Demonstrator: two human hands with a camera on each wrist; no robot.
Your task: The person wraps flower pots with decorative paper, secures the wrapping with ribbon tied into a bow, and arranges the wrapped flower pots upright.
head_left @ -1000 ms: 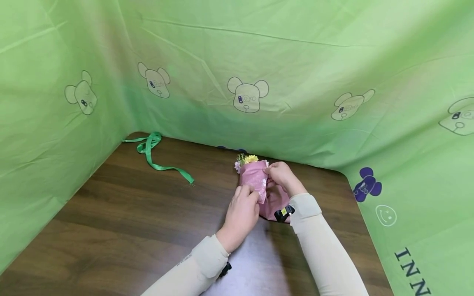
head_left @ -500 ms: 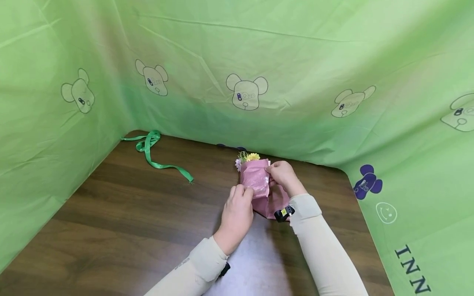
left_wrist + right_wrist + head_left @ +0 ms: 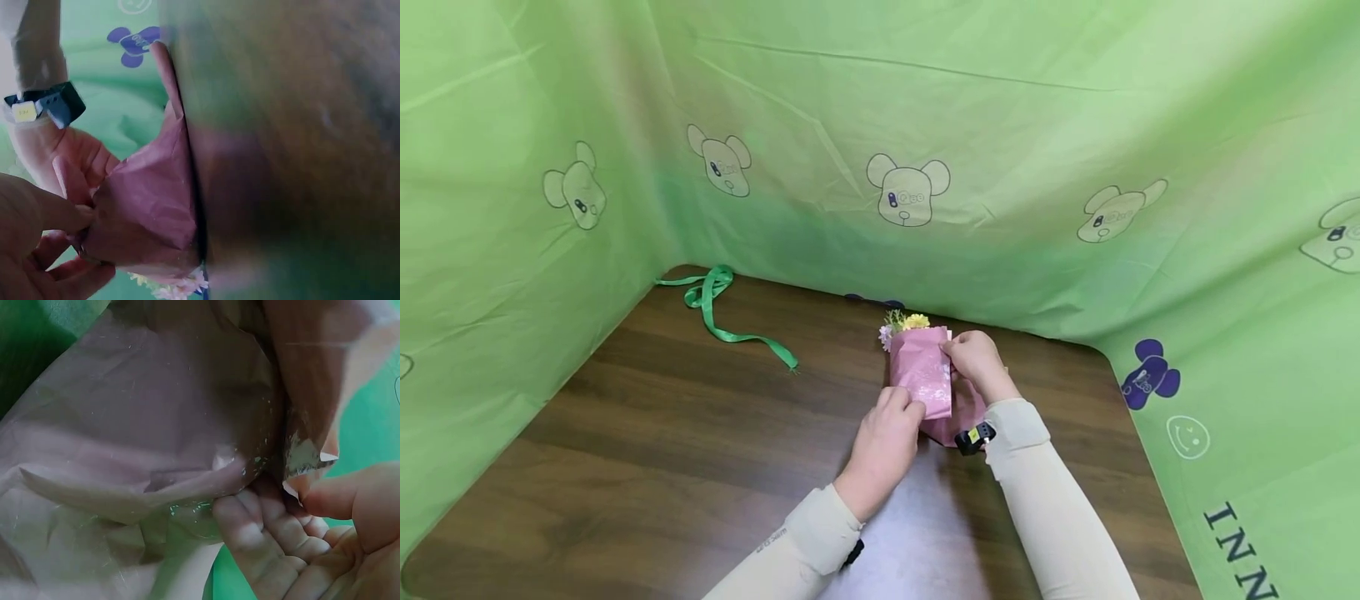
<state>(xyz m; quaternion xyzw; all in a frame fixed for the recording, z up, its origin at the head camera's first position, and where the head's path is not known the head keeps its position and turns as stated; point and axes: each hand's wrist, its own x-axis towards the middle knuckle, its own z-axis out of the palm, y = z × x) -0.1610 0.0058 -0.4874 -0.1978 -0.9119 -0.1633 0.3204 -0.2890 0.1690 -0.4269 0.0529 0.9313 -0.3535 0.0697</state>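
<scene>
Pink wrapping paper (image 3: 919,371) is folded around a small bunch of flowers on the table. A yellow flower (image 3: 916,322) and a pale purple flower (image 3: 885,337) poke out at its far end; their stems are hidden. My left hand (image 3: 883,446) pinches the near edge of the folded paper (image 3: 153,206) between thumb and fingers. At the upper right edge, my right hand (image 3: 977,360) pinches the paper between thumb and index finger. In the right wrist view, that thumb (image 3: 331,497) presses on a torn-looking, whitish patch of the paper's edge. More paper lies underneath, toward the right forearm.
A green ribbon (image 3: 709,308) lies loosely curled near the table's far left corner. The dark wooden table (image 3: 647,433) is bordered by a green cloth (image 3: 820,217) printed with bear heads, hanging at the back and both sides.
My left hand has shifted slightly down and to the right, and the paper's front flap now reaches a little nearer to me. The right hand keeps its pinch almost in place.
</scene>
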